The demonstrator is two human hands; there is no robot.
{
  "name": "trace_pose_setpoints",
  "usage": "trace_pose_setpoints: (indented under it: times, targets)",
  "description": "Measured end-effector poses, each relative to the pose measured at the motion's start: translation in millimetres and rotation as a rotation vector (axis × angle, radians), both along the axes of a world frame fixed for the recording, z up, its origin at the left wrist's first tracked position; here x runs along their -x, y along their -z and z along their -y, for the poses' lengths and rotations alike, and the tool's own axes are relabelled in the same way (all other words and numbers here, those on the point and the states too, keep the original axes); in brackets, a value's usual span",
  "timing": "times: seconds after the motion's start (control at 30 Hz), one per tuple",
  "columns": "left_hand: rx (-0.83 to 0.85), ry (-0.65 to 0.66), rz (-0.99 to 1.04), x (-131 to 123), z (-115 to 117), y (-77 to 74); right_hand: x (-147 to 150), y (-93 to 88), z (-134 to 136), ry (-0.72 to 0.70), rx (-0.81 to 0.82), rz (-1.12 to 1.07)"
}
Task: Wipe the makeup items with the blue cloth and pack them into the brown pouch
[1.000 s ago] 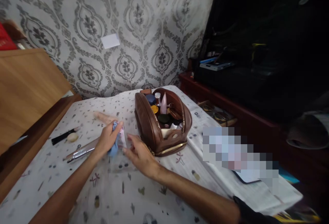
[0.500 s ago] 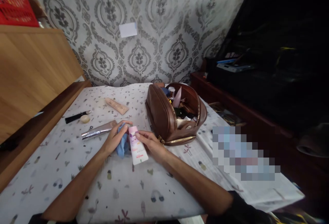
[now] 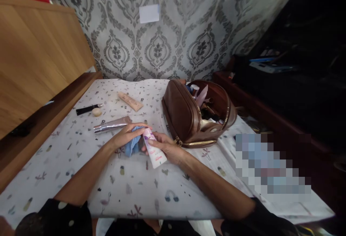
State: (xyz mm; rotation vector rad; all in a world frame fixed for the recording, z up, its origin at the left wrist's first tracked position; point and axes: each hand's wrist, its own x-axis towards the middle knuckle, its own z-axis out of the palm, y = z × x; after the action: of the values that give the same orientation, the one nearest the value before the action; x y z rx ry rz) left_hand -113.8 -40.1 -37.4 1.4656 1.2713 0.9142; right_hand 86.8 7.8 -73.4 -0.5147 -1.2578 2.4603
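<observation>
My right hand (image 3: 169,147) is wrapped round a white squeeze tube (image 3: 156,153) with a pink cap and purple print, held tilted above the cloth-covered table. Bunched in my left hand (image 3: 129,135) is a blue cloth (image 3: 132,145); the fingers of that hand lie over the tube's capped end. Just behind my left hand a silvery tube (image 3: 110,124) lies on its side. Farther back rests a beige tube (image 3: 130,101). To the right of my hands stands a brown cosmetic bag (image 3: 181,111), unzipped, with several items inside.
A black slim tube (image 3: 88,109) and a small cream-coloured round item (image 3: 96,112) lie at the back left. The table's patterned cloth (image 3: 119,203) reaches toward me. A wooden cabinet (image 3: 43,52) borders the left, a patterned wall (image 3: 159,52) the back. A pixelated patch covers the right side.
The view has shifted, so things sit farther right in it. My right hand now wraps more fully round the white tube, and my left fingers reach over its cap.
</observation>
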Motion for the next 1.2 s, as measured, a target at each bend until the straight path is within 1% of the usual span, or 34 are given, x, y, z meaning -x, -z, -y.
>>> trace_pose_setpoints:
  times: [0.07, 0.23, 0.37, 0.47, 0.57, 0.63, 0.77, 0.87, 0.97, 1.03, 1.13, 1.2]
  targets:
    - [-0.015, 0.004, 0.004, 0, -1, 0.9, 0, 0.2, 0, 0.018, -0.029, 0.026]
    - [-0.035, 0.004, -0.005, -3, -1, 4.4, 0, -2.7, 3, 0.088, -0.169, 0.11]
    - [-0.135, -0.033, -0.073, -8, 0, 7.2, 1, -5.3, 6, 0.127, -0.263, 0.194]
    - [-0.208, -0.054, -0.141, -11, -2, 8.7, 1, -5.5, 8, 0.18, -0.406, 0.278]
    - [-0.239, -0.064, -0.174, -13, -2, 8.8, 0, -4.8, 9, 0.219, -0.524, 0.314]
    - [-0.215, -0.051, -0.133, -12, -1, 7.5, -1, -4.0, 8, 0.23, -0.534, 0.315]
    - [-0.059, 0.01, 0.012, -9, 5, 2.2, -2, -1.9, 5, 0.234, -0.478, 0.264]
    - [-0.026, 0.012, -0.002, -7, 6, 1.3, -3, -1.5, 3, 0.243, -0.507, 0.256]
    - [-0.048, -0.043, -0.041, -9, 3, 5.4, -4, -2.5, 3, 0.267, -0.613, 0.305]
    - [-0.091, -0.069, -0.086, -10, 0, 8.9, -5, -3.2, 4, 0.275, -0.672, 0.325]
    - [-0.175, -0.063, -0.153, -11, -2, 12.1, -5, -3.1, 6, 0.288, -0.726, 0.335]
    - [-0.207, -0.055, -0.158, -12, -2, 12.4, -4, -2.6, 5, 0.289, -0.726, 0.329]
